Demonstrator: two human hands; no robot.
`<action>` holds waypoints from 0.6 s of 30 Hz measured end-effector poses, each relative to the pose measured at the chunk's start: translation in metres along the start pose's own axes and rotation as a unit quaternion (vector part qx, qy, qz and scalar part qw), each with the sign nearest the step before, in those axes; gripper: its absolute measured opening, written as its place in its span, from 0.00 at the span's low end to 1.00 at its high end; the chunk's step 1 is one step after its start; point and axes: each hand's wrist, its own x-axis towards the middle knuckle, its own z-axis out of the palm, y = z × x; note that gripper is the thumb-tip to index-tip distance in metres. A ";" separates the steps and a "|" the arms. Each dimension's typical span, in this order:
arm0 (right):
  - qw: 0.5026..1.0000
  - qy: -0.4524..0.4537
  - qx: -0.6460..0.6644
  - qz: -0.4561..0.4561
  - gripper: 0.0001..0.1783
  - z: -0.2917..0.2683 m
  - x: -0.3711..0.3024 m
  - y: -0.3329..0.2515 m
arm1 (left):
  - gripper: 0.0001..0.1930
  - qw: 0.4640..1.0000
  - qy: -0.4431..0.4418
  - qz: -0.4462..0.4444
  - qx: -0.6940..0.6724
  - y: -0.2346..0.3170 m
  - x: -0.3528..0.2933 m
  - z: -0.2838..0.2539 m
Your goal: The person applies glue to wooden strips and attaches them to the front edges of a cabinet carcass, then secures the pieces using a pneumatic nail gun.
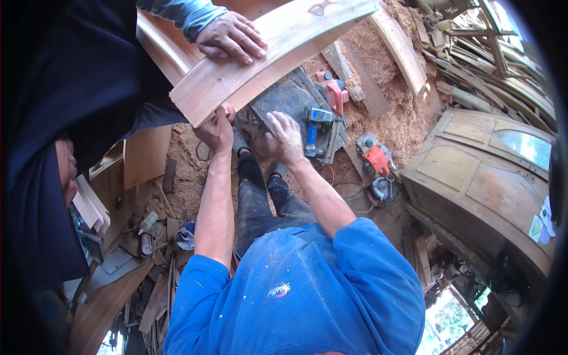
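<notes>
A curved pale wooden board (266,56) stretches across the top of the view, its broad end toward me. Under that end, my left hand (218,129) is closed on the lower edge, with some fingers hidden by the wood. My right hand (285,139) is raised apart from the board, dusty, with loosely bent fingers and nothing visible in it. Just to its right, a blue nail gun (313,131) lies on a dark worn work surface (284,100). A co-worker's hand (232,38) rests flat on top of the board.
A red power tool (334,92), an orange-red tool (376,157) and a circular saw (381,188) lie to the right. Shavings (414,124) cover the floor around loose planks (399,47). A wooden cabinet (473,171) stands at right; the co-worker in dark clothing (77,130) is at left.
</notes>
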 end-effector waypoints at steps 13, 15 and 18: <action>0.892 0.333 0.226 0.207 0.34 -0.198 0.220 0.074 | 0.05 0.945 -0.046 -0.200 -0.254 0.038 0.010 -0.004; 0.932 0.331 -0.137 0.057 0.32 -0.212 0.227 0.089 | 0.06 0.969 -0.069 -0.150 -0.185 0.031 0.010 -0.003; 0.970 0.163 -0.180 0.003 0.28 -0.253 0.238 0.133 | 0.08 0.927 -0.049 -0.225 -0.295 0.056 0.014 0.006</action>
